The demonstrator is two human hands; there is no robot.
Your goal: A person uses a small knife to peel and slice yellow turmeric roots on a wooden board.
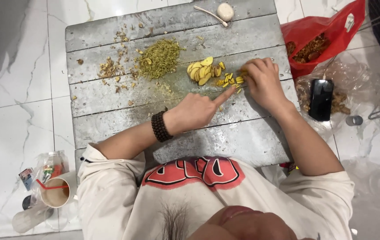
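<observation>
Ginger strips (229, 81) under the curled right hand (263, 82), grip unclear; left hand (199, 109) empty, forefinger extended beside them.

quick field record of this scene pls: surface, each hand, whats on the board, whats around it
surface: grey plank board on white marble floor
left hand: forefinger out, tip at the cut yellow pieces
right hand: curled over the yellow pieces; anything it holds is hidden
on board: yellow slices, green minced pile, brown scraps
around: red bag, black phone, paper cup
</observation>
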